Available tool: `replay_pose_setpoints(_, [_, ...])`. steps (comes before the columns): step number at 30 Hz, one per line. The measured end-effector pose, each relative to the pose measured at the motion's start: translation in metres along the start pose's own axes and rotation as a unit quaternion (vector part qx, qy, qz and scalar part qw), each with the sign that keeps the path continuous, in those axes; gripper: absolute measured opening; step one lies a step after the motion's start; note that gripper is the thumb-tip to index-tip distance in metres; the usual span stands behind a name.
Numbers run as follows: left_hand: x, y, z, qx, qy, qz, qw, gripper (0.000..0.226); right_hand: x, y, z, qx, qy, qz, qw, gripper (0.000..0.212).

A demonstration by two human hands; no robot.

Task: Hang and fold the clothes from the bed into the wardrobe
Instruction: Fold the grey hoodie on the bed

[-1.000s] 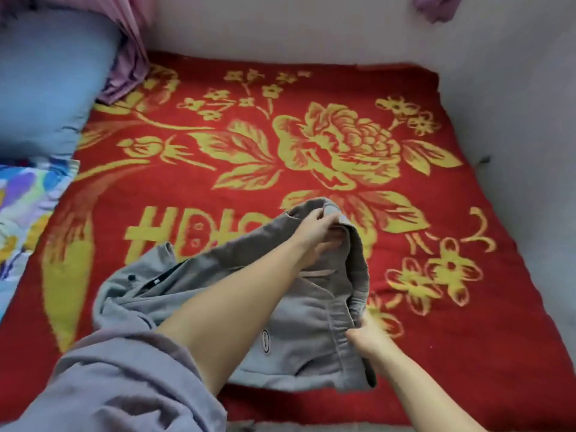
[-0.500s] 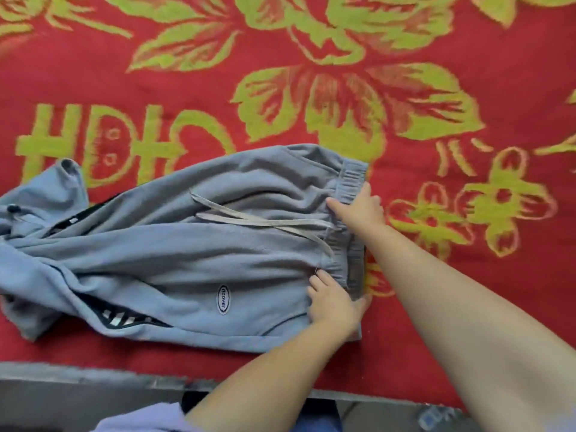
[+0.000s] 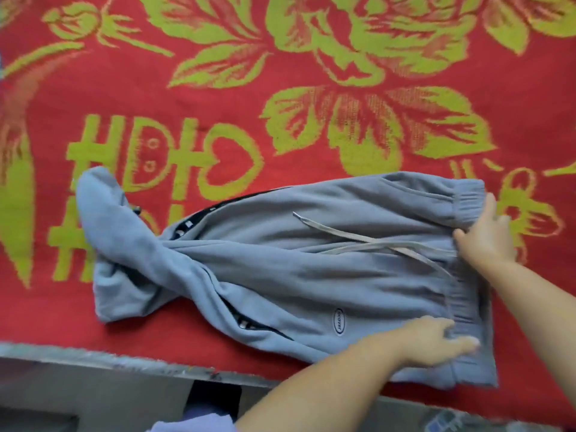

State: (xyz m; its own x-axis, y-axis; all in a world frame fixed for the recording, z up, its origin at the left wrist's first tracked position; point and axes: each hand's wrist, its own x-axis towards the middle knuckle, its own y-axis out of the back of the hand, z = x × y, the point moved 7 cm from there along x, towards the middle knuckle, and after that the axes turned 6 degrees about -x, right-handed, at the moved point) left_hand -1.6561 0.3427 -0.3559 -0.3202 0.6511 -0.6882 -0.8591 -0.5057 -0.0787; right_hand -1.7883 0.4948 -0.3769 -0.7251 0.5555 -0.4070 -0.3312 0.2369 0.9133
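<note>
Pants: grey pants (image 3: 280,269) lie flat on the red blanket (image 3: 311,135), at 6 o'clock.
Left hand (image 3: 436,341): fingers straight, pressing the waistband.
Right hand (image 3: 486,238): the same.
Feel: soft, light, floppy; best held by the waistband.

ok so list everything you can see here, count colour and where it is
grey fleece sweatpants with black side stripes: one, grey, lying flat across the blanket, waistband to the right, legs twisted at the left
pale flat drawstring: one, two loose ends, light grey, lying on the sweatpants near the waistband
small oval logo patch: one, white with dark rim, on the near side of the sweatpants
red blanket with yellow-green flower pattern: one, covering the bed under the sweatpants
grey bed edge: one, along the bottom of the view
left hand: one, resting flat on the near waistband corner
right hand: one, fingers spread on the far waistband
</note>
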Motion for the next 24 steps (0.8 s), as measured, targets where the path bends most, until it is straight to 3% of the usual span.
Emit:
replay_pose_setpoints(3, [-0.042,0.070,-0.033,-0.004,-0.050,0.107,0.993,0.036,-0.017,0.002,-0.004,-0.063,-0.013,0.031,0.997,0.080])
replay_pose_setpoints(6, [-0.114,0.185,-0.101,0.054,-0.043,0.313,0.947,0.036,-0.071,-0.016,-0.103,-0.048,0.166,0.052,0.984,0.053])
replay_pose_setpoints(8, [-0.163,0.259,-0.143,0.117,-0.031,0.369,0.922,0.039,-0.126,-0.047,-0.185,-0.010,0.289,0.000,0.957,0.038])
replay_pose_setpoints(11, [-0.207,0.334,-0.195,0.360,0.030,0.263,0.894,0.057,-0.197,-0.092,-0.295,0.054,0.393,-0.057,0.916,0.036])
replay_pose_setpoints(14, [-0.238,0.376,-0.237,0.548,0.125,0.132,0.816,0.058,-0.220,-0.122,-0.374,0.066,0.412,-0.084,0.905,0.054])
replay_pose_setpoints(17, [-0.258,0.385,-0.251,0.514,0.170,0.105,0.835,0.021,-0.229,-0.158,-0.422,-0.078,0.441,-0.147,0.882,0.072])
replay_pose_setpoints(20, [-0.271,0.358,-0.259,0.631,0.191,0.029,0.751,0.015,-0.233,-0.172,-0.441,-0.190,0.450,-0.142,0.861,0.053])
replay_pose_setpoints(21, [-0.276,0.346,-0.269,0.634,0.199,0.004,0.747,0.019,-0.232,-0.169,-0.443,-0.205,0.443,-0.120,0.864,0.042])
replay_pose_setpoints(24, [-0.292,0.322,-0.303,0.553,0.213,-0.025,0.805,0.031,-0.219,-0.140,-0.444,-0.094,0.380,-0.030,0.920,0.026])
